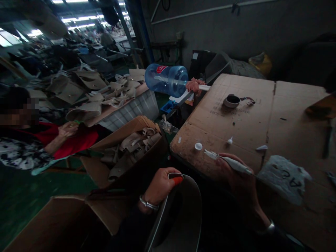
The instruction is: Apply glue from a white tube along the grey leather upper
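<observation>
My left hand (pixel 161 185), with an orange cover on the thumb, pinches the upper edge of a grey-brown bag piece (pixel 187 210). The piece has a pale edge and hangs down toward my lap, its lower part out of view. My right hand (pixel 240 182) is closed around a slim white tube (pixel 235 163) with a narrow tip, above the cardboard-topped table (pixel 243 126). Crumpled clear-white material shows at the tube's far end. Near it lie a small white cap (pixel 198 146), a tiny white nozzle (pixel 230 140) and a white cone-shaped tip (pixel 261 147).
A plastic bag marked in black (pixel 285 178) and a round dark-mouthed container (pixel 232 100) lie on the table. Left stands a carton (pixel 141 122) of bag pieces; a water jug (pixel 166 79) lies beyond. A co-worker (pixel 52 140) sits at far left beside piled pieces.
</observation>
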### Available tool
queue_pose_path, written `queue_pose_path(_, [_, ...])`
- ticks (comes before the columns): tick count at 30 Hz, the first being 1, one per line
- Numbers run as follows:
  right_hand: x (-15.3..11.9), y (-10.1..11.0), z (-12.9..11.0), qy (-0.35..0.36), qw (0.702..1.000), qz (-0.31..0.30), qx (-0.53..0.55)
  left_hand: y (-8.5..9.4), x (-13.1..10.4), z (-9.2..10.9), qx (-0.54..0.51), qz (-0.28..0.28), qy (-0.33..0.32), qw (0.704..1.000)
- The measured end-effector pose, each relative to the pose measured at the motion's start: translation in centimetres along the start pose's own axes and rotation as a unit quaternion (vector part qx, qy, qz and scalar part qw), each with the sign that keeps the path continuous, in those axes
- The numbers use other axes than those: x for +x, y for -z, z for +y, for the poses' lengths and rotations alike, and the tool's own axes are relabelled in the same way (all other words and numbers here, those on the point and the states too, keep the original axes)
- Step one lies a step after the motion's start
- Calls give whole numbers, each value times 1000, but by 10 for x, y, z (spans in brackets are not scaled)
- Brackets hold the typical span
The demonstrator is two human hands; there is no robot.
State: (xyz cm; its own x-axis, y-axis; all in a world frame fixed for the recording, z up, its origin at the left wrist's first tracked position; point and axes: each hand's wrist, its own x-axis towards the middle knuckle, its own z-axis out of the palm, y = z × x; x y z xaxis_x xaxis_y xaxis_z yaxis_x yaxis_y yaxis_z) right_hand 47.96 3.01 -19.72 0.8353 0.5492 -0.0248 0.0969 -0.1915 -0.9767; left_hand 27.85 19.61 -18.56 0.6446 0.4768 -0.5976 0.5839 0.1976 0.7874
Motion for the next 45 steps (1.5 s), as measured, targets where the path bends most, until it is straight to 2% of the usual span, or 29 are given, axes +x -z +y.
queue_pose_path(3, [-9, -7, -15, -80, 993, -67, 57, -2, 0, 1, -1, -7, -6, 1000])
queue_pose_path(6, [-13, -14, -23, -85, 983, -149, 56, -2, -2, 2, 13, -9, -7, 1000])
queue_pose_path(8, [-14, -17, -23, -96, 979, -173, 51, -2, -3, 3, 26, -7, -7, 1000])
queue_pose_path(18, [-12, -22, -12, -107, 975, -193, 35, -3, -5, 0, 28, -10, -9, 1000])
queue_pose_path(25, [-12, -19, -4, -81, 973, -216, -10, -6, -9, 5, 7, -11, -12, 1000])
queue_pose_path(36, [5, -23, -12, 22, 956, -288, -59, -11, -5, -3, 4, 12, -20, 1000])
queue_pose_path(42, [7, -31, -15, -4, 947, -318, -47, -14, -3, -5, 11, 0, -24, 1000])
queue_pose_path(45, [4, -33, -15, -41, 953, -301, -10, -14, -5, -6, 6, 5, -21, 1000])
